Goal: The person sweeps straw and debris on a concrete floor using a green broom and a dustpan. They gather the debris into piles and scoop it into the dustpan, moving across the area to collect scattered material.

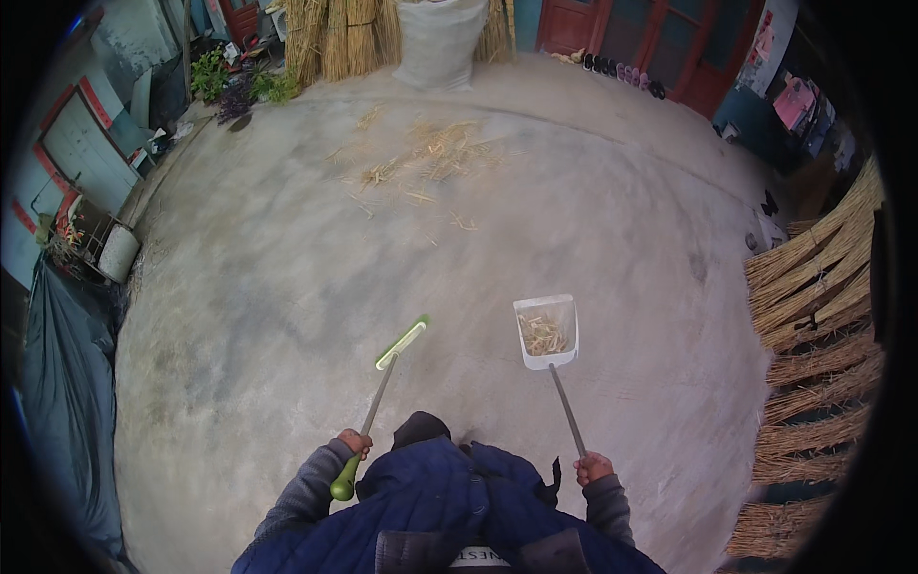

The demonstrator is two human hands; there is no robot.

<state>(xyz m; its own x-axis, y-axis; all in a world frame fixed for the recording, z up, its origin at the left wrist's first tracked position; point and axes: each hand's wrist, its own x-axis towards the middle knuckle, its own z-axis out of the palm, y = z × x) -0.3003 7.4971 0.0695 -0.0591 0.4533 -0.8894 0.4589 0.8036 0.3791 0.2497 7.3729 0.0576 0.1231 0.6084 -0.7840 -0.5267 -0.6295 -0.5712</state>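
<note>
From where I stand, the white dustpan (552,363) sits ahead on the right with straw bits (543,336) in it; it looks light and stiff, best held by its slim grey pole (567,411) and kept level, and the right hand (594,468) has its grip wrapped round the near end. On the left, the left hand (355,441) grips a green-ended broom (401,345), its head well apart from the pan, while farther off loose straw (445,151) litters the concrete floor (287,239).
</note>
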